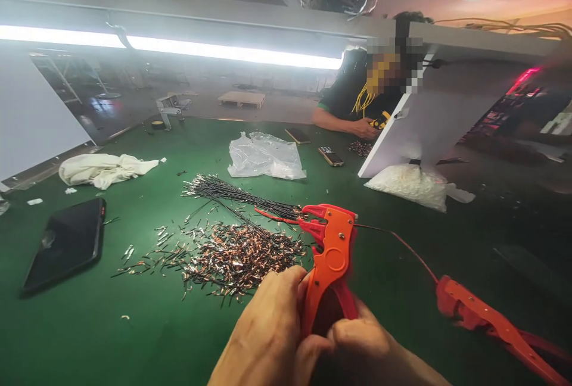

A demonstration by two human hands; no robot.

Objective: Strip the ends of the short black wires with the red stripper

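Note:
An orange and red wire stripper (336, 249) stands upright in front of me, jaws pointing left. My left hand (268, 326) is closed around its handles from the left. My right hand (369, 338) is closed on the handles from the right; some fingers of both hands are hidden. By the jaws lies a bundle of black wires (241, 193), with a red strand (274, 217) beside it. Just left of the tool is a heap of short black and copper wire offcuts (245, 258). A second orange wire stripper (496, 320) lies at the right.
A dark phone (67, 243) and a white cloth (107, 169) lie on the left of the green table (147, 338). Farther back are a clear plastic bag (266, 156) and two handsets. Across the table, a co-worker's hand (365, 128) holds a yellow tool beside a white panel (402, 118).

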